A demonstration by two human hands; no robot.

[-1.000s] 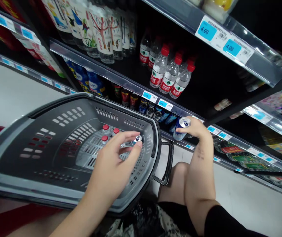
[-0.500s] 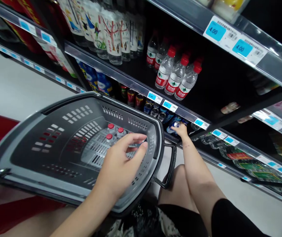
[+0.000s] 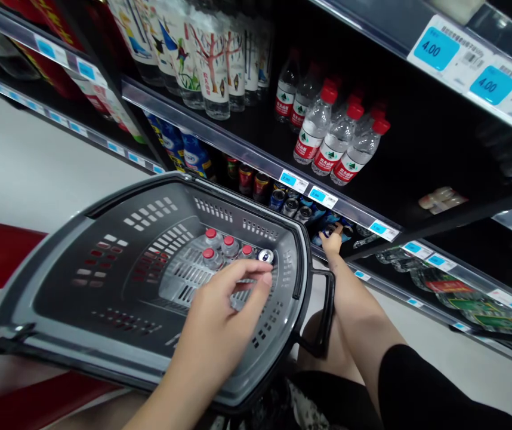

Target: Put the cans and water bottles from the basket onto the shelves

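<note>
My left hand (image 3: 222, 313) hangs over the grey shopping basket (image 3: 90, 298), fingers loosely curved with a gap to the thumb and nothing visible between them. Just beyond its fingertips a drink can (image 3: 265, 257) with a silver lid stands in the basket. Several clear water bottles (image 3: 211, 258) with red caps stand beside the can. My right hand (image 3: 331, 242) reaches into the low shelf, its fingers wrapped over a dark blue can (image 3: 329, 230), partly hidden by the hand. More cans (image 3: 290, 207) stand in rows to its left.
Above the cans, a shelf (image 3: 238, 140) holds red-labelled water bottles (image 3: 323, 143) and taller illustrated bottles (image 3: 211, 65). Its front edge overhangs my right hand. The basket's black handle (image 3: 327, 316) lies close to my right forearm. Price tags (image 3: 457, 60) line the upper shelf.
The view has shifted slightly, moving the shelf goods rightward. The silver-lidded can in the basket now shows beyond my left fingertips. My right hand remains at the cans on the low shelf.
</note>
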